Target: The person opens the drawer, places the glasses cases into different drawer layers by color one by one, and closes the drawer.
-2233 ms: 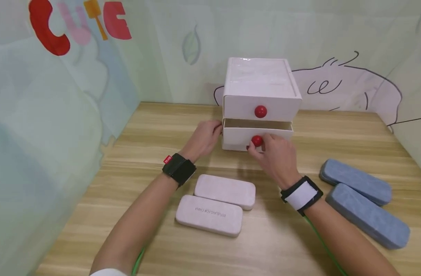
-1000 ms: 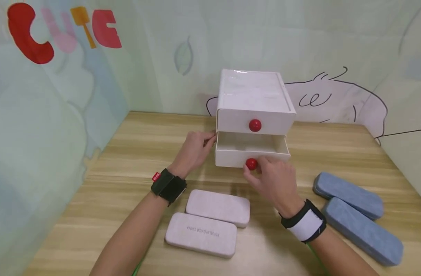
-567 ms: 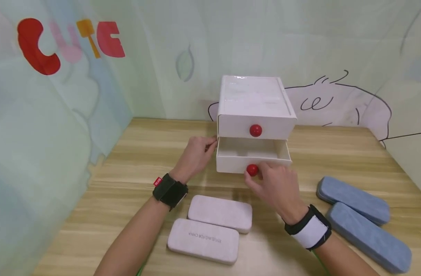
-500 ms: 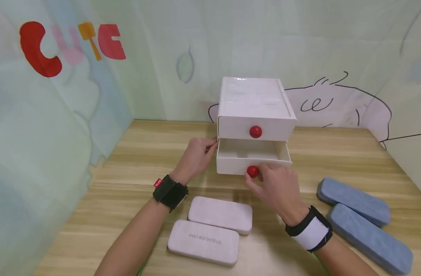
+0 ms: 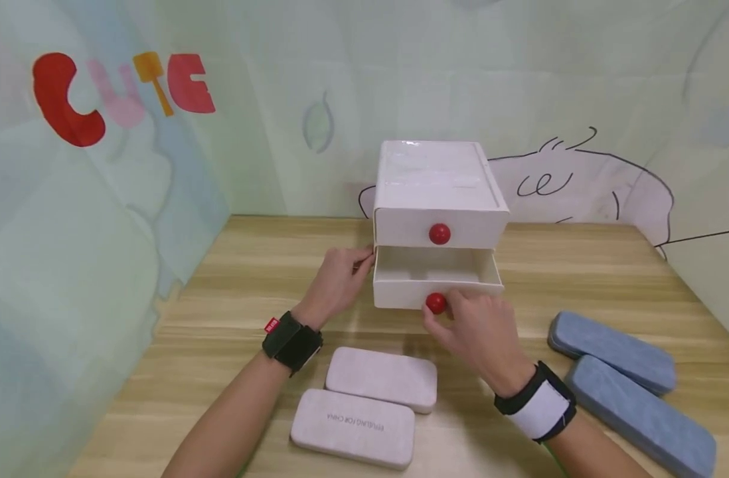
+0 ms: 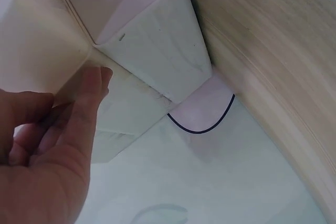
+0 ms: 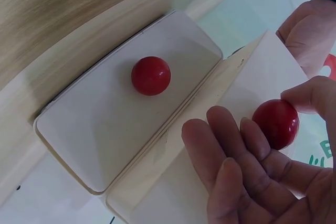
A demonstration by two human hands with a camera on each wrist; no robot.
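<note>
A white box with two drawers (image 5: pixel 439 174) stands at the back of the table, each drawer front bearing a round red knob. The upper drawer (image 5: pixel 400 228) is closed, and the lower drawer (image 5: pixel 400 294) is pulled partway out, with its bare inside showing. My right hand (image 5: pixel 481 328) pinches the lower red knob (image 7: pixel 275 124) between thumb and forefinger; the other fingers are loosely bent in front of the drawer. At the box's left side, my left hand (image 5: pixel 336 282) grips the edge with thumb and fingertips, close beside the open drawer (image 6: pixel 149 40).
Two pale pink oblong cases (image 5: pixel 381 378) lie side by side in front of the box, the nearer one printed with lettering. Two blue oblong cases (image 5: pixel 612 352) lie at the right, past my right wrist. Patterned wall sheets (image 5: pixel 281 133) border the table behind and left.
Over the earlier frames my right hand has drawn the lower drawer from slightly open to farther out, toward me. During the last second hands and drawer have kept nearly still; the view shifts a little.
</note>
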